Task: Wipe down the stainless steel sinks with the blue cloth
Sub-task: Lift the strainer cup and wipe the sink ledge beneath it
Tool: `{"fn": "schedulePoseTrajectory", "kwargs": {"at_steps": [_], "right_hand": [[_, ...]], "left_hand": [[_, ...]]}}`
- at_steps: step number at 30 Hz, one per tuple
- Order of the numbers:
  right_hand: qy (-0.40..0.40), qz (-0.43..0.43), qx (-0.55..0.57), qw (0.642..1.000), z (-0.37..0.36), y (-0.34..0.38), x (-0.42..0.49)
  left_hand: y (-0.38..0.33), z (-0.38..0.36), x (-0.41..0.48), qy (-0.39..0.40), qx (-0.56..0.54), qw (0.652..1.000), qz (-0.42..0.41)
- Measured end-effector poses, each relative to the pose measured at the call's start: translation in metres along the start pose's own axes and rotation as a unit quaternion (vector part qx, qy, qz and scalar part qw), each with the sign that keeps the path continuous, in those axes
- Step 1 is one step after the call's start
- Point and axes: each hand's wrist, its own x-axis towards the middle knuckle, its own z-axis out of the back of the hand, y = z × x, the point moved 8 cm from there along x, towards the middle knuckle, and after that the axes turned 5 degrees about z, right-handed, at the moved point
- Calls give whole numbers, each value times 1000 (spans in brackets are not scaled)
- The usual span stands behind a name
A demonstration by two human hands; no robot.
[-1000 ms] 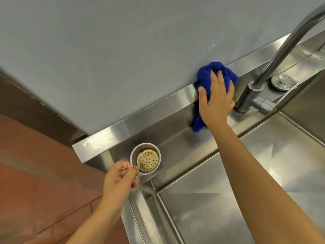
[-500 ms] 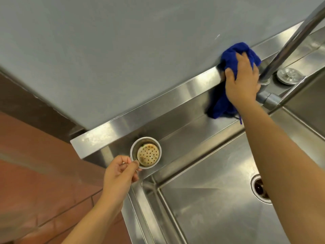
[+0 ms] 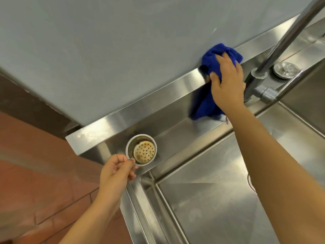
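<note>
Cloth: blue and bunched, draped over the steel ledge at the back of the sink. Its top lies against the grey wall, and its tail hangs down the upright face to the flat strip behind the basin.

Right hand: on top of the cloth, pressing it to the ledge. My fingers curve over the bunch and my thumb hooks into its left side, so I have hold of it rather than just resting on it.

Left hand: out over the sink's left back corner. The fingers are curled, and thumb and forefinger pinch the near rim of the strainer.

Strainer: small round metal cup with a perforated bottom stained brown. It tilts so its inside faces me, and I cannot tell whether it touches the steel behind it.

Faucet: just right of my right hand — the base stands on the back strip and the neck rises toward the upper right.

Plug: round metal disc lying flat just beyond the faucet base.

Sink: the bare steel basin lies below my right forearm, which hides most of the drain at the right edge.

Floor: reddish tiles, left of the sink.
</note>
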Motion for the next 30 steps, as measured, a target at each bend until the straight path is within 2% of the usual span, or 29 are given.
{"fn": "schedulePoseTrajectory", "kwargs": {"at_steps": [2,4,10,15,20,22,25,30], "right_hand": [[-17,-48,-3,999,-2,6,-5],[-20,-39,-17,999,-8,25,-16],[44,169,-59,983,-60,108,-89],[69,225,-74,969,-62,120,-93],[47,90,-64,993,-53,107,-84],[35,78,-69,994,-58,119,-94],[50,160,-63,984,-82,157,-129],[87,301,-69,947,-113,212,-176]], "left_hand": [[0,6,0,-4,-5,1000,0],[0,14,-1,-8,-8,1000,-5],[4,39,-9,-22,-21,999,-11],[1,51,-14,-15,-29,999,-16],[-1,75,-14,-18,-31,999,-22],[1,86,-16,-26,-38,999,-22],[7,100,-19,-36,-45,998,-15],[20,125,-20,-55,-51,997,4]]}}
